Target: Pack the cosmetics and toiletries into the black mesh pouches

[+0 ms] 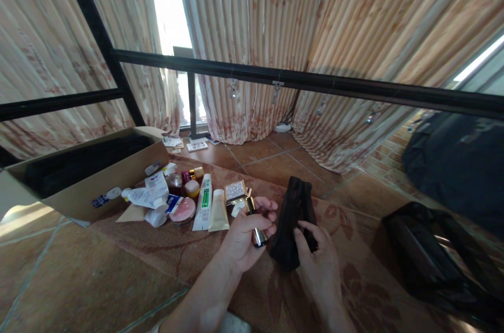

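Observation:
A black-and-gold lipstick tube [259,237] is held in my left hand [246,230], the thumb pressed across it and the other fingers curled. To its right, my right hand [318,259] pinches the near side of a black cloth pouch [289,222], which lies lengthwise on the brown patterned mat [177,254]. The inside of the pouch is hidden from me. Just beyond my left hand sits a glittery square compact [235,191]. A beige tube [219,211] and a white-and-green tube [204,201] lie side by side left of that hand.
Several cosmetics, among them a round pink container [182,210], are heaped by a cardboard box [114,180] with black contents. At right lies a glossy black bag [429,254]. A black metal rail [252,71] crosses before pleated curtains [255,18]. Small cards [197,145] lie on the tiles.

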Motion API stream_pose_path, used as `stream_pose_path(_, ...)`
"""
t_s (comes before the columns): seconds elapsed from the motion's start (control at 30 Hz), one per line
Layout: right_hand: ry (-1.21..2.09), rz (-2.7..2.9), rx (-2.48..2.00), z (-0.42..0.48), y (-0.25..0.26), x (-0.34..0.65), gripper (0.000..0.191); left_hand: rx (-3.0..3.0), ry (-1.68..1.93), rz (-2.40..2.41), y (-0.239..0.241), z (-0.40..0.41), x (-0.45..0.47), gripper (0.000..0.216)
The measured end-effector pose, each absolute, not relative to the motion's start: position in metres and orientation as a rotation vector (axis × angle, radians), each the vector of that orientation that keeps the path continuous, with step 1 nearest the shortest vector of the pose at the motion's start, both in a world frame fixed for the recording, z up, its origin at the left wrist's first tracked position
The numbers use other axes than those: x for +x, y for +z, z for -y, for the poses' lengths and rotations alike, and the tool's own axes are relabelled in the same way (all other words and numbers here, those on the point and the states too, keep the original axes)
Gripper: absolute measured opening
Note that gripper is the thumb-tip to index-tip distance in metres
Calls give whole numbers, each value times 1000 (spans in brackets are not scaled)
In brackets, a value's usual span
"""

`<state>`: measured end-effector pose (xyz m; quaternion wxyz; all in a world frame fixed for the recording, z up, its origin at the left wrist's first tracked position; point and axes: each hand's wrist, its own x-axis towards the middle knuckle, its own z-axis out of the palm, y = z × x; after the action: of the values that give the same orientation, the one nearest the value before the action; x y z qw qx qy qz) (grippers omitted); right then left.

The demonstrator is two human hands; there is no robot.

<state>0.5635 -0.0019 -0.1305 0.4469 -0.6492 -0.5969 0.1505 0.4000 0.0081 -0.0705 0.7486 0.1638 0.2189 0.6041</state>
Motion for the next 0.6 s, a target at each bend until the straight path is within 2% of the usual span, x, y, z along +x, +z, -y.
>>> stream_pose_path(0.6,360,1483,-1635,2,-130,563,34,351,1311,-473,-68,-8,399,29)
